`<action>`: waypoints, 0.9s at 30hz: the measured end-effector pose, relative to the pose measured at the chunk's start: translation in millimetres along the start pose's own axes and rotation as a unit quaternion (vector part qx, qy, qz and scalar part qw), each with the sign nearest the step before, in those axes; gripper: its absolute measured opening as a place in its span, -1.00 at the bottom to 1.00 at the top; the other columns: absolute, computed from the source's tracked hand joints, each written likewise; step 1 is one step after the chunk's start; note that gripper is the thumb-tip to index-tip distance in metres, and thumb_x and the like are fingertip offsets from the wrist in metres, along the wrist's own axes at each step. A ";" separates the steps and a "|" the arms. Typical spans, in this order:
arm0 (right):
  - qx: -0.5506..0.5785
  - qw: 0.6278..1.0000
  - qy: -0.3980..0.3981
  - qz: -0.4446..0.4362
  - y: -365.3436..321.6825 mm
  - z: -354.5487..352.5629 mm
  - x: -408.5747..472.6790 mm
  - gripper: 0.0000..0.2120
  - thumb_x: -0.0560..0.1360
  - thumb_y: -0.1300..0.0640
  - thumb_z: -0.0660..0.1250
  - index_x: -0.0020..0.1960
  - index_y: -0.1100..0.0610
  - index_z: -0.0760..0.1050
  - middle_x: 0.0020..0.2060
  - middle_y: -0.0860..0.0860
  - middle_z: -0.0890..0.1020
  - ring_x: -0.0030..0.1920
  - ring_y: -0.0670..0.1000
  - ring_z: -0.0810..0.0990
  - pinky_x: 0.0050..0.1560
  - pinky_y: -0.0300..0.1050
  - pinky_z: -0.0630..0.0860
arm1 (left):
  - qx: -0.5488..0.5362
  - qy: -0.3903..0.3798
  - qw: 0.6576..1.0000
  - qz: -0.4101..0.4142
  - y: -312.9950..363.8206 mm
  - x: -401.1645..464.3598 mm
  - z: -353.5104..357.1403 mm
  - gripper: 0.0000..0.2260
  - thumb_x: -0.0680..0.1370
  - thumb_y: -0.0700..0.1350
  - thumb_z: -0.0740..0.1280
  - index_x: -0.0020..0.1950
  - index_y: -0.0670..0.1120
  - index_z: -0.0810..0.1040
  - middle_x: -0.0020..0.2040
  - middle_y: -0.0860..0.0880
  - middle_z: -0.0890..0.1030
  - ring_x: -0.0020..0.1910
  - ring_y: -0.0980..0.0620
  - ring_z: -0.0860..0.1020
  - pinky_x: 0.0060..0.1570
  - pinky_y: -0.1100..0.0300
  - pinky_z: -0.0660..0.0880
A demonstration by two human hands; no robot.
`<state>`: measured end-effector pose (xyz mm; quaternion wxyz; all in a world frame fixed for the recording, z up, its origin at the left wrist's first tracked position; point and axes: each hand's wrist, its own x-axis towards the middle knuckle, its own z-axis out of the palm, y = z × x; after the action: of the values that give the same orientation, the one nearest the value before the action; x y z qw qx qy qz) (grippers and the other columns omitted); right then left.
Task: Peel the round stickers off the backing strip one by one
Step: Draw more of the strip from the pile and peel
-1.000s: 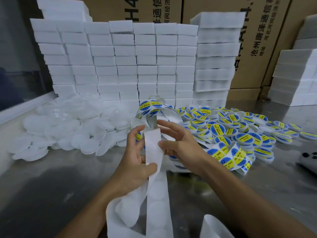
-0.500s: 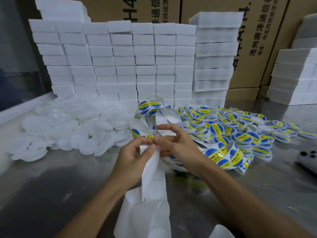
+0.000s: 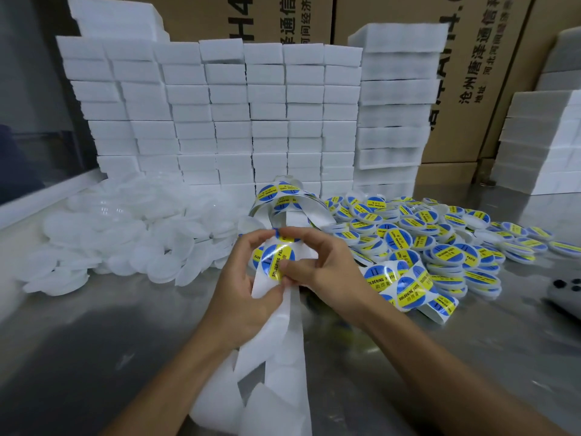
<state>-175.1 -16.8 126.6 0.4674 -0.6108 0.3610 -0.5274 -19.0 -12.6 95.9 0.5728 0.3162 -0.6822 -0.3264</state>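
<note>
A white backing strip runs from a curled loop of blue-and-yellow round stickers down toward me, its lower length bare. My left hand holds the strip between thumb and fingers. One round sticker, blue with a yellow "SOLDERING PASTE" band, faces me between both hands. My right hand pinches that sticker at its lower right edge with thumb and forefinger. Another stretch of stickered strip lies to the right of my right wrist.
Many labelled round tins lie heaped on the steel table at the right. Plain white lids are piled at the left. White foam blocks are stacked behind, before cardboard boxes. A dark device lies at the right edge.
The strip has been drawn forward, bringing a full sticker up between my hands. My right hand moved from the strip's top onto the sticker's edge; my left thumb shifted lower on the strip.
</note>
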 end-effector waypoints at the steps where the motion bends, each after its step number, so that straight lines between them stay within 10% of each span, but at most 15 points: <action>1: -0.047 0.998 0.016 -0.025 0.3 0.6 -0.5 -0.58 0.45 0.38 0.44 0.21 -0.01 0.57 -0.21 0.07 0.67 -0.37 0.05 0.57 -0.23 -0.07 0.60 | -0.007 0.005 1.000 -0.002 -0.6 0.4 -0.7 -0.38 0.38 -0.44 0.45 0.34 -0.02 0.37 0.22 0.18 0.53 0.14 0.23 0.58 0.00 0.34 0.54; 4: -0.181 0.973 0.034 -0.141 -0.2 -0.1 -2.2 -0.48 0.41 0.35 0.48 0.27 -0.05 0.52 -0.01 0.08 0.63 -0.21 0.03 0.54 -0.07 0.02 0.58 | -0.049 0.025 0.998 -0.044 -1.9 0.6 -2.0 -0.36 0.40 -0.45 0.45 0.34 0.03 0.36 0.25 -0.01 0.58 0.14 0.06 0.63 -0.01 0.18 0.59; 9: -0.259 0.946 -0.015 -0.193 1.7 -5.0 -3.1 -0.39 0.40 0.32 0.48 0.40 0.05 0.42 0.29 -0.10 0.50 0.28 -0.25 0.45 0.16 -0.45 0.36 | -0.083 0.018 0.992 -0.091 -3.9 2.0 -0.8 -0.67 0.50 -0.41 0.37 0.16 -0.07 0.54 -0.01 -0.05 0.72 -0.05 -0.03 0.70 -0.16 0.23 0.59; 20: -0.334 0.916 0.030 -0.220 8.3 -19.3 4.7 -0.79 0.47 0.06 0.49 0.09 0.04 0.64 -0.32 -0.06 0.65 -0.31 -0.07 0.58 -0.18 -0.26 0.50 | -0.109 0.053 0.977 -0.176 -12.3 3.8 -1.9 -0.87 0.55 -0.14 0.37 0.08 -0.03 0.64 -0.03 -0.13 0.72 -0.04 -0.19 0.69 0.07 -0.17 0.59; 27: -0.432 0.842 0.040 -0.322 9.7 -21.0 5.2 -0.90 0.50 0.11 0.46 -0.03 0.13 0.70 -0.25 0.02 0.57 -0.34 -0.10 0.44 -0.33 -0.03 0.49 | -0.062 0.038 0.986 -0.148 -7.3 0.8 2.5 -0.81 0.50 -0.11 0.41 0.05 -0.17 0.56 -0.09 -0.39 0.63 -0.09 -0.41 0.62 0.00 -0.47 0.47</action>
<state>-194.2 -28.5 119.1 -0.0547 -0.8108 0.3540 -0.4629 -21.2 -17.3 90.1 0.5621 0.3903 -0.5838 -0.4369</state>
